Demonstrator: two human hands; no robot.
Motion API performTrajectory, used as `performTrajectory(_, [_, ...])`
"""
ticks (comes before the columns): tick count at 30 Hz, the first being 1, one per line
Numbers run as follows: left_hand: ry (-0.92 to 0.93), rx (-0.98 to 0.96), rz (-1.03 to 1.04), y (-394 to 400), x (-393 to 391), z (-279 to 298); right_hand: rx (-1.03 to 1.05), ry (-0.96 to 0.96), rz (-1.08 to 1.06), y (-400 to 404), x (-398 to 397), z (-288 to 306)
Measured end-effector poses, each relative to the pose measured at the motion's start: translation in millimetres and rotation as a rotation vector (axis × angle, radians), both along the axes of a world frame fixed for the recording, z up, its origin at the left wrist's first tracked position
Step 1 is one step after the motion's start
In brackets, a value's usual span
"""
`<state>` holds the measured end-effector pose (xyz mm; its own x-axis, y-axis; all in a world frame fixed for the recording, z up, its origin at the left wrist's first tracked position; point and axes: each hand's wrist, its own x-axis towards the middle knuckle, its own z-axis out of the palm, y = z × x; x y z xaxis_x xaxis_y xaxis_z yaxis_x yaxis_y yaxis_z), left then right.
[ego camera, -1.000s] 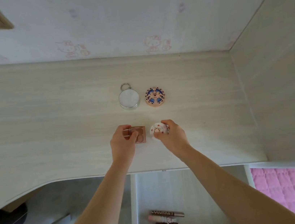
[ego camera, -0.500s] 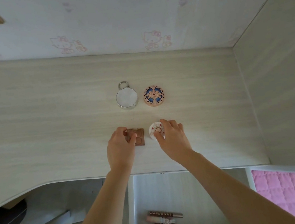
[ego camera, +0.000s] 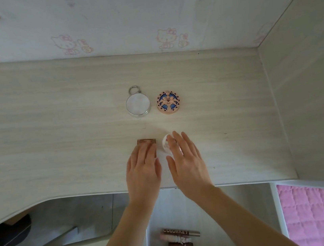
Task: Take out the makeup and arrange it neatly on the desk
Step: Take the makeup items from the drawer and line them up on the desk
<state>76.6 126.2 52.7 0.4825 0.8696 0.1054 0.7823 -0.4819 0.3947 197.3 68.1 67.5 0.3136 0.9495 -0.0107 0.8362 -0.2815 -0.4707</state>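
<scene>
Makeup sits on the pale desk (ego camera: pixel 55 138) as a near-finished square of four pieces: a silver round compact (ego camera: pixel 138 105) with a ring at its 12 o'clock, a pink and blue patterned compact (ego camera: pixel 168 102) just beside it at 3 o'clock, and, toward 6 o'clock from those two, a small brown square palette (ego camera: pixel 146 141) and a little white round pot (ego camera: pixel 166 144). Both hands lie over the nearer pair. The left hand (ego camera: pixel 143 167) has its fingers straight and close together, lying flat over the palette so that only its far edge shows; nothing is gripped. The right hand (ego camera: pixel 186 159) is likewise spread and relaxed, its fingers over the 3 o'clock side of the pot, gripping nothing. Whether the fingers actually press on these pieces or hover just above them cannot be told.

My reading is that the step in hand is setting this second row square under the first. More makeup waits in the open drawer (ego camera: pixel 189 202) at 6 o'clock, below the desk edge: several lip gloss tubes (ego camera: pixel 179 242) lying side by side. The next move probably calls for reaching down into that drawer, picking up the tubes, and laying them as a further row in line with the pieces already out
</scene>
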Motion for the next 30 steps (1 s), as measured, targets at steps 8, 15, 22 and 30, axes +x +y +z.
performTrajectory(8, [0.062,-0.089,-0.028,-15,1,-10,-0.085,0.002,0.079,-9,3,-14])
performTrajectory(15, [0.105,-0.125,0.001,3,7,-12,-0.108,-0.014,0.078,9,17,-14])
performTrajectory(22, [0.118,-0.116,0.026,28,20,-14,-0.113,-0.054,0.087,28,28,-13])
performTrajectory(30, [0.182,-0.134,-0.011,38,24,-11,-0.122,-0.060,0.096,35,32,-12])
